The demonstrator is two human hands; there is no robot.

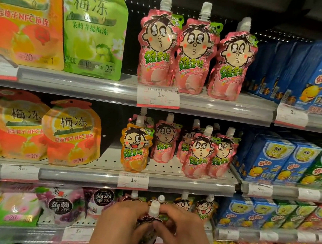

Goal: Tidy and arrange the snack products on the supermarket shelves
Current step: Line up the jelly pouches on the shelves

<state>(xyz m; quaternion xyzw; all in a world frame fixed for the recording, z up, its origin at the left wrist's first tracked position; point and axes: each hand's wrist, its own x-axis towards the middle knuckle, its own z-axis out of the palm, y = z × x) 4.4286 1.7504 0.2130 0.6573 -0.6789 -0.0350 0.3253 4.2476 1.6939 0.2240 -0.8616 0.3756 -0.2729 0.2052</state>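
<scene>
Head view, nearest first: my left hand (123,225) and right hand (180,233) meet low in the frame, fingers of both curled round one dark spouted pouch (150,223), pinching it just under its white cap (154,208). Holding it by the shoulders from both sides keeps it upright and facing out; I judge I am about to seat it in the front of the bottom shelf (86,223), where similar pouches with cartoon faces (204,208) stand behind my knuckles. The body of the held pouch is mostly hidden by my hands, so I cannot read its flavour. Left of it, konjac jelly bags (61,204) lean forward against the shelf lip. One level up, the middle shelf (171,168) is uneven: a single orange pouch (134,149) stands at the front left beside pink pouches (198,157) set at different depths, some pushed well back. That lone orange one looks misfiled among the pink; likely a later correction. Blue boxes (267,159) fill the right bay in tight rows. Farthest, the top shelf (217,106) carries three pink peach pouches (195,50) fronted neatly to the edge above a price tag (158,96), with a green bag (95,29) and an orange bag (22,17) to the left.
</scene>
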